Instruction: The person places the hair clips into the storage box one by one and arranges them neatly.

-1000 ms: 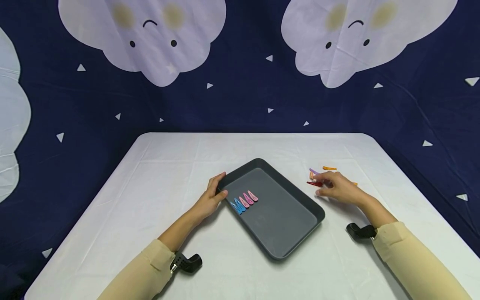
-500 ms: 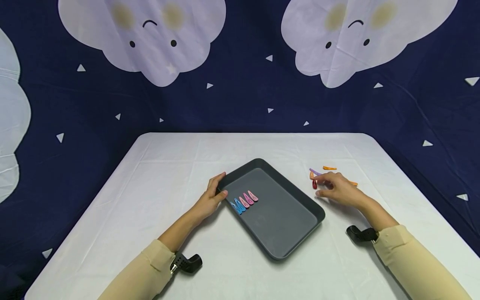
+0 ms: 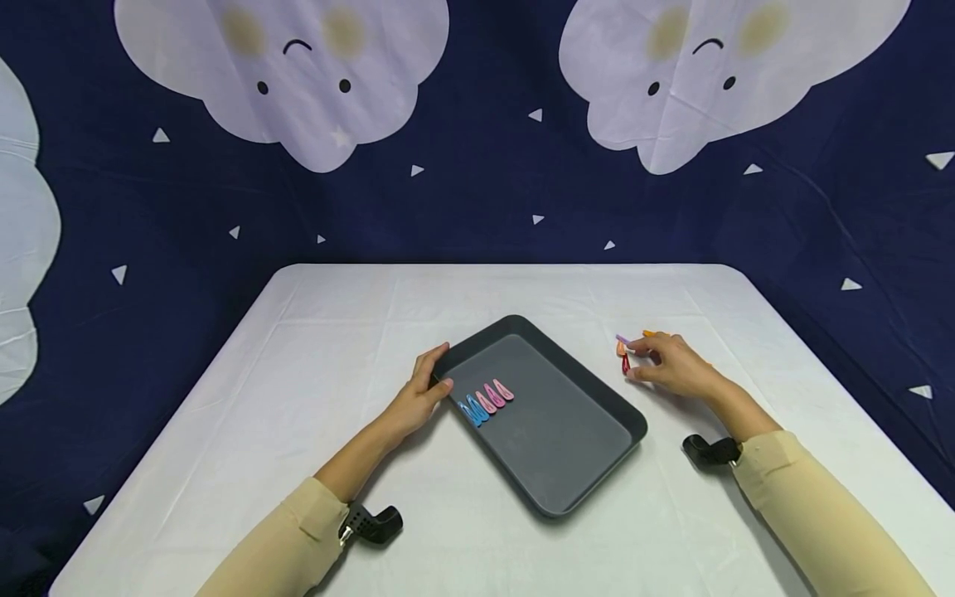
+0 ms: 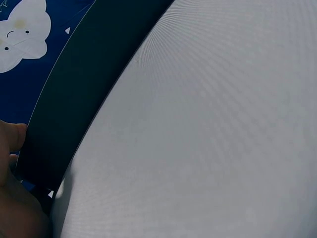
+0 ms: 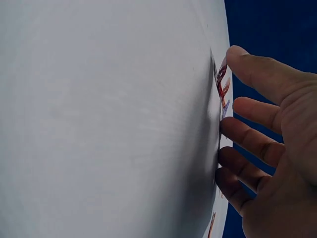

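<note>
The left hand (image 3: 409, 404) grips the left corner of a dark grey tray (image 3: 574, 379), thumb over the rim; in the left wrist view its fingers (image 4: 17, 136) touch the tray wall (image 4: 74, 94). Inside the tray, blue clips (image 3: 473, 408) and pink clips (image 3: 494, 395) lie in a row. The right hand (image 3: 675, 365) hovers low at the right, thumb and index finger apart, beside a red clip (image 3: 626, 365). In the right wrist view the spread right hand (image 5: 267, 129) has its thumb near the red clip (image 5: 221, 74); whether they touch, I cannot tell.
Beyond the red clip lie a peach clip (image 3: 621, 349), a purple clip (image 3: 622, 339) and an orange clip (image 3: 649, 333) partly behind the hand. White cloth (image 3: 336, 332) covers the table, with a dark blue cloud-patterned backdrop (image 3: 477, 207) behind.
The red clip has turned from lying sideways to pointing toward the table's front. The right hand has shifted slightly, now covering part of the orange clips. The left hand and tray have stayed put.
</note>
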A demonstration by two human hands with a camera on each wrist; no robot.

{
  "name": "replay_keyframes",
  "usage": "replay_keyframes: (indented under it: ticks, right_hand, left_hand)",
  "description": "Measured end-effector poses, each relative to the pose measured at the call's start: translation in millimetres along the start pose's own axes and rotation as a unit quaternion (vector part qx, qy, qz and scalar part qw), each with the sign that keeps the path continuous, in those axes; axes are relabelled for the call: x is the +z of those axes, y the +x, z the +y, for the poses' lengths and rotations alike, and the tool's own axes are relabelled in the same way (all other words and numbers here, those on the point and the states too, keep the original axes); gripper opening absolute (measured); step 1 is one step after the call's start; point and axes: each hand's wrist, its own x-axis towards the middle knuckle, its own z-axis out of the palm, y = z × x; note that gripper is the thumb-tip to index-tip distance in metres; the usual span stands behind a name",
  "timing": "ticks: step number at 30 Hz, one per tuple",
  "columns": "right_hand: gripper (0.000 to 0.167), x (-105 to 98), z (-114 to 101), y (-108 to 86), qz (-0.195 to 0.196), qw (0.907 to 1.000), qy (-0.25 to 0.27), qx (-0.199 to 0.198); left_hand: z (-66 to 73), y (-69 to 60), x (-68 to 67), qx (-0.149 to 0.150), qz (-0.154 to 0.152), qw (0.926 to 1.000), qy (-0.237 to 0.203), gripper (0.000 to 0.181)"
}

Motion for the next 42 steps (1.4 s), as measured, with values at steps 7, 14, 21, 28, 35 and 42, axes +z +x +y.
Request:
replay_keyframes:
  ticks: [7,14,21,28,35,42]
  right_hand:
    - [0.053,2.5,0.1,2.4,-0.009,0.9999,-0.005,0.006]
    - [0.052,4.7,1.1,3.8,-0.003,0.9999,-0.013,0.007]
    - [0.053,6.0,-0.2,3.8,0.003,0.9997,-0.022,0.010]
    - [0.051,-1.4,-6.8,1.3,0.005,0.9998,-0.008,0.017]
    - [0.049,-13.4,-17.8,3.3,0.017,0.9995,0.013,-0.022]
    - [0.048,-24.0,-38.0,10.8,0.035,0.9976,0.020,-0.056]
  left_hand:
    - [1.6,-0.2,-0.4,-0.003,-0.004,1.0000,0.003,0.058]
    - [0.3,0.6,-0.6,-0.003,-0.002,1.0000,0.006,0.059]
    - [-0.2,0.5,0.1,0.001,0.004,1.0000,0.009,0.059]
    - [0.4,0.3,0.4,-0.005,0.002,0.9999,0.010,0.060]
    - [10.6,-3.6,-1.0,-0.009,-0.008,0.9999,0.004,0.060]
    - [0.6,-1.4,-0.7,-0.008,-0.004,0.9999,0.011,0.059]
